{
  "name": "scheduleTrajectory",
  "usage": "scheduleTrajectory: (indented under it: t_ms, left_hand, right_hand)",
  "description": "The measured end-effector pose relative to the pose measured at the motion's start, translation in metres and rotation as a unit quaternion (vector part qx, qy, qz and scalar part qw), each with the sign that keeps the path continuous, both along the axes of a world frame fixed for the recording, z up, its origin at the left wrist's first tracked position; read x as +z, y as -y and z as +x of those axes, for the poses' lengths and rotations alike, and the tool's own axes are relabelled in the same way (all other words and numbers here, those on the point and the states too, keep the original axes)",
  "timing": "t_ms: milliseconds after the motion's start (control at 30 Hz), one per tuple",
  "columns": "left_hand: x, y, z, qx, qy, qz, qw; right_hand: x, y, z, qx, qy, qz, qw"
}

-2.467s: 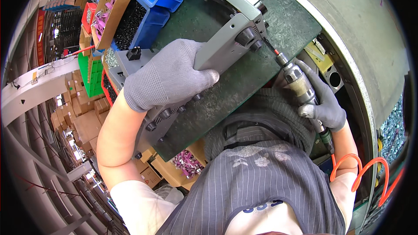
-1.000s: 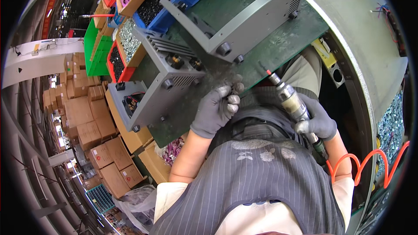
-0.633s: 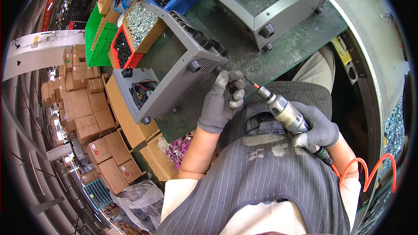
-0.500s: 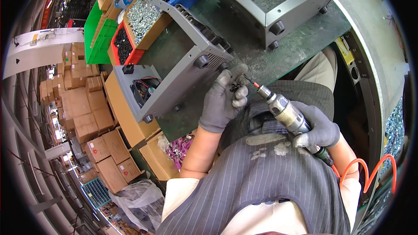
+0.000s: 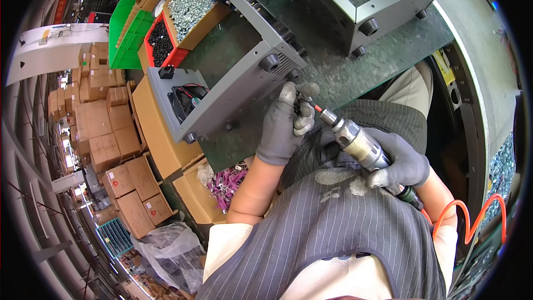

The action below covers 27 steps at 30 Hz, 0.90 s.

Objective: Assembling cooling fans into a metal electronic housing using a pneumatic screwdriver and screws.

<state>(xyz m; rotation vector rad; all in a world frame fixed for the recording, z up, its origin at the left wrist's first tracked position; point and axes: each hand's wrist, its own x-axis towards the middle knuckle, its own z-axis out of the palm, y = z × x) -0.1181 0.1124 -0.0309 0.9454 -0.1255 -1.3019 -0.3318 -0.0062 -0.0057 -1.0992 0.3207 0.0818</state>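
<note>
My right hand [image 5: 402,158], in a grey work glove, is wrapped round a pneumatic screwdriver [image 5: 355,140]. An orange hose trails from its rear. The driver's bit points up and left, with its tip at the fingers of my left hand [image 5: 280,128]. That gloved hand is curled, thumb and fingertips pinched around small black screws [image 5: 300,103], which the fingers partly hide. Just beyond it stands a grey metal case [image 5: 244,80] with round black feet and a black fan [image 5: 187,101] inside. The left fingertips are near one of its feet; contact cannot be made out.
A second grey case [image 5: 383,16] stands farther right on the dark green bench [image 5: 333,80]. At the far left are a red bin [image 5: 171,55], a carton of silvery screws [image 5: 189,8] and a green crate [image 5: 130,36]. A carton of purple parts [image 5: 227,186] lies left of my arm.
The driver's bit has come up and left, closer to my left fingers, which have drawn in around the screws. The cases and bins sit slightly shifted in the view.
</note>
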Motion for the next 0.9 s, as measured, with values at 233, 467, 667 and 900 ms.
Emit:
scheduleTrajectory:
  t_ms: [233, 467, 667, 900]
  left_hand:
    - [0.011, 0.004, -0.009, -0.021, 0.031, -0.002, 0.999]
    - [0.022, 0.003, -0.002, -0.077, 0.195, 0.042, 0.977]
    - [0.022, 0.008, 0.005, -0.088, 0.244, 0.057, 0.964]
    - [0.017, 0.006, 0.007, -0.059, 0.312, 0.074, 0.946]
  right_hand:
    - [-0.008, -0.007, -0.005, -0.031, 0.013, 0.025, 0.999]
    - [-0.011, 0.003, -0.014, 0.019, 0.014, 0.115, 0.993]
    - [-0.006, 0.004, -0.009, 0.005, 0.007, -0.113, 0.994]
    - [-0.015, 0.003, -0.001, -0.004, 0.039, -0.131, 0.991]
